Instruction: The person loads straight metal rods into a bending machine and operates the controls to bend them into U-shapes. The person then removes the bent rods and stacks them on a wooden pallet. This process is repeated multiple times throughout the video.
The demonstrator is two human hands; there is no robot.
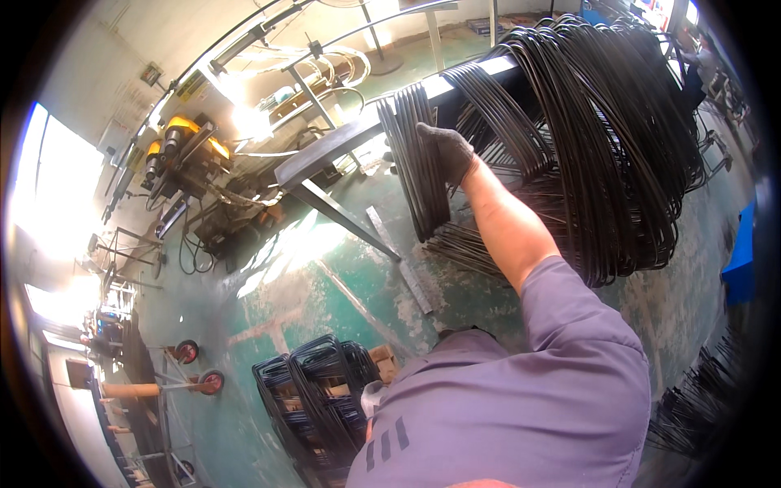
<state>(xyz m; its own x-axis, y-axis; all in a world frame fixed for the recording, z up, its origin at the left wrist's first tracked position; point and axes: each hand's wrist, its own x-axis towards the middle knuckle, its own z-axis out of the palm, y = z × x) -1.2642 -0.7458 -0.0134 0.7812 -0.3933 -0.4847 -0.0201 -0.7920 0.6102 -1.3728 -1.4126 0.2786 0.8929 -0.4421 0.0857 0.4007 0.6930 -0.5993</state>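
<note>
My gloved right hand [445, 150] raised far ahead, fingers clenched on a bundle of black wire loops [419, 163] hanging from a dark steel beam [342, 142], bigger black wire bundle [602, 138] just right, left hand unseen, green floor [325, 293] below.

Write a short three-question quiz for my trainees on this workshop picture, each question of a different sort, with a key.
1. True or false: the gloved hand rests on a bundle of black wire loops hanging from the dark metal beam.
2. Multiple choice: what is the floor like? A. bare wood B. green paint, worn in patches C. white tiles
3. Fill in: the stack of black wire frames near the lower edge stands beside the person's purple-grey ____.

Key: 1 true; 2 B; 3 shirt.
</note>
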